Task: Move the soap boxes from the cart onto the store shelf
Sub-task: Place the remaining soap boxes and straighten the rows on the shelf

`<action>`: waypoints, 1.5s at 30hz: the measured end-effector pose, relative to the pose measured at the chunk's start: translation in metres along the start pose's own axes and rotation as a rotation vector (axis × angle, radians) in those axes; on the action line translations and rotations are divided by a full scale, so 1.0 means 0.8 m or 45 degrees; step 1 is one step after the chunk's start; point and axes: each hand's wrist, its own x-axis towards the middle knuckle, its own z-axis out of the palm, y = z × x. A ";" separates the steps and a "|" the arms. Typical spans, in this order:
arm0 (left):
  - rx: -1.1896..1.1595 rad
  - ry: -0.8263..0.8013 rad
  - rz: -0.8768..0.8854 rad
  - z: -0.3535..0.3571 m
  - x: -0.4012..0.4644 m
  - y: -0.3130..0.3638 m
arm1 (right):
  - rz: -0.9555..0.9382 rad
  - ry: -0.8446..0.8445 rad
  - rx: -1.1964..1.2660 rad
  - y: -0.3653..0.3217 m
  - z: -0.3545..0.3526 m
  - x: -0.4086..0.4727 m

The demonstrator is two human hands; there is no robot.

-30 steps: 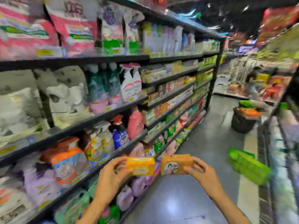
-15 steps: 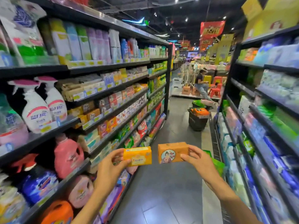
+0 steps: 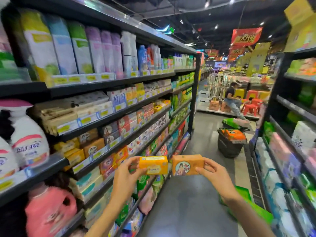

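My left hand (image 3: 125,178) grips a yellow soap box (image 3: 153,165) by its left end. My right hand (image 3: 216,177) grips an orange-brown soap box (image 3: 187,164) with a round picture on its front, by its right end. Both boxes are held level, side by side, over the aisle floor at about waist height. On my left runs the store shelf (image 3: 109,117), where matching orange-brown and yellow soap boxes (image 3: 92,147) sit on a middle tier, up and to the left of my hands. No cart is clearly in view.
A second shelving run (image 3: 290,108) lines the right side. A dark basket (image 3: 229,144) holding orange packs stands in the aisle ahead, with green packs behind it. A seated person (image 3: 232,100) is at the aisle's far end near red stools. Green packaging (image 3: 246,199) lies by my right arm.
My view has swung right, from facing the left shelf to looking down the aisle. Both hands keep their boxes and have risen slightly, closer together.
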 end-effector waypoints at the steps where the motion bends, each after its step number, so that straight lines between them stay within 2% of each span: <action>1: 0.015 0.039 0.008 -0.004 0.016 -0.007 | -0.007 -0.040 0.004 0.001 0.013 0.026; 7: 0.147 0.299 -0.037 -0.042 0.091 -0.047 | -0.075 -0.309 0.034 0.008 0.106 0.176; 12: 0.250 0.591 -0.122 -0.071 0.124 -0.067 | -0.180 -0.661 0.027 0.009 0.190 0.280; 20: 0.410 1.006 -0.223 -0.096 0.130 -0.077 | -0.260 -1.085 0.045 0.011 0.314 0.365; 30: 0.508 1.300 -0.317 -0.117 0.178 -0.111 | -0.240 -1.174 0.064 0.016 0.380 0.400; 39: 0.686 1.368 -0.487 -0.146 0.222 -0.140 | -0.273 -1.147 0.088 0.016 0.419 0.406; 45: 0.728 1.468 -0.499 -0.143 0.228 -0.150 | -0.268 -1.093 0.114 0.015 0.452 0.396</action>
